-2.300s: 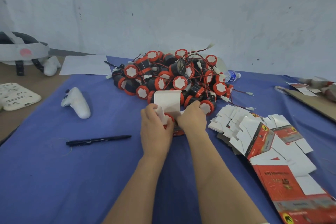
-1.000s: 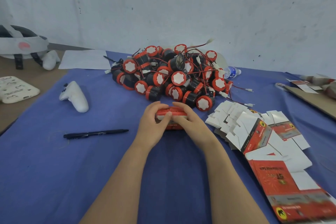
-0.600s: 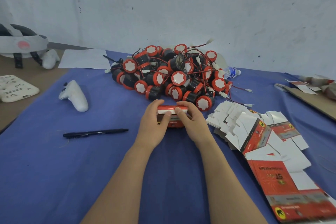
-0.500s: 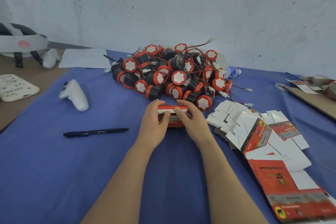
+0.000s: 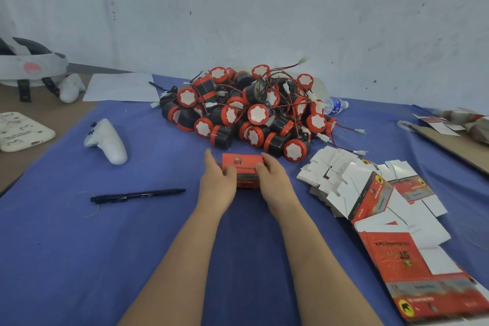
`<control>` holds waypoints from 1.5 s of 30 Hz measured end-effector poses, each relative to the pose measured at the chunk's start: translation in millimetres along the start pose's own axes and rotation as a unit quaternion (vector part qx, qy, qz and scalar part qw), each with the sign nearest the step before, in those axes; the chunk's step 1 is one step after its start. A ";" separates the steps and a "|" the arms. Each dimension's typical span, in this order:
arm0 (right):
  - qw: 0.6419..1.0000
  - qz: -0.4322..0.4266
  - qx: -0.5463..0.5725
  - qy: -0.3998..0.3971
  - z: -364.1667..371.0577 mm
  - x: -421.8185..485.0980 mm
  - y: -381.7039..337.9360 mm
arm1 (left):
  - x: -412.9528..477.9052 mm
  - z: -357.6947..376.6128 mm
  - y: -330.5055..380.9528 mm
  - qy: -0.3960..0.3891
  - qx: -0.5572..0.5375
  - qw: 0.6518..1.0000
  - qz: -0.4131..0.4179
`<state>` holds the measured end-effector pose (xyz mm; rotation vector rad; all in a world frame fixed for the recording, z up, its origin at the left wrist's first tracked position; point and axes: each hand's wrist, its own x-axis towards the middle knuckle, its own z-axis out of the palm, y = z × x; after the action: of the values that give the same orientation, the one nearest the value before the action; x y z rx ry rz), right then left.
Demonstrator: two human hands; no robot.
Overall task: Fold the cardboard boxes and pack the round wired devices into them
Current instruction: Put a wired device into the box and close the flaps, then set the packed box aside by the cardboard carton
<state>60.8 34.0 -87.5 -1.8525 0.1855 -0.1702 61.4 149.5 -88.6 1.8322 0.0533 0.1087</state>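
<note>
Head view: we look down at a tabletop (image 5: pixel 45 104) draped in a blue cloth (image 5: pixel 79 246), with a pale wall (image 5: pixel 238 8) behind it.
Red box: a small folded-up red box (image 5: pixel 242 165) stands on the cloth at the middle of the view, just in front of the heap, its printed top facing us.
Left hand: the left hand (image 5: pixel 218 180) clasps the box's left side, fingers reaching along that edge and thumb laid over the top.
Right hand: the right hand (image 5: pixel 272 180) clasps the right side, fingers bent over the top corner.
Round wired devices: a heap of round wired devices (image 5: pixel 251 111), black bodies with red rims and white caps, lies just behind the box, tangled with thin red and black wires and white plugs.
Flat boxes: a fanned stack of flat boxes (image 5: pixel 344 180), white inside and red outside, lies right of the hands and runs to the lower right corner.
Pen: a black pen (image 5: pixel 137 194) lies left of the left hand, apart from it.
Controller: a white controller (image 5: pixel 107 140) lies further back on the left.
Water bottle: a clear water bottle (image 5: pixel 334 104) lies on its side at the heap's right rear.
Far left: we make out a sheet of paper (image 5: pixel 120 87), a white headset (image 5: pixel 29 66) and a white moulded tray (image 5: pixel 21 131).
Far right: a brown cardboard sheet (image 5: pixel 455 145) carries blurred packets we cannot identify.
</note>
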 end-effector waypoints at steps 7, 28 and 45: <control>0.998 -0.013 0.062 0.014 3.1 -21.6 -28.6 | -9.9 8.7 23.1 0.001 -0.139 0.990 -0.014; 0.627 0.148 -0.196 0.740 -420.7 -372.3 -61.0 | -417.7 307.2 272.0 -0.641 -0.115 0.746 0.140; 0.909 0.246 -0.309 0.136 -219.0 -178.8 19.8 | -178.0 181.3 96.1 0.042 -0.008 0.999 0.008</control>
<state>-160.9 -138.1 -48.3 -2.3299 0.9862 -0.0109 -98.9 -66.5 -50.9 1.8119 0.0962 0.1964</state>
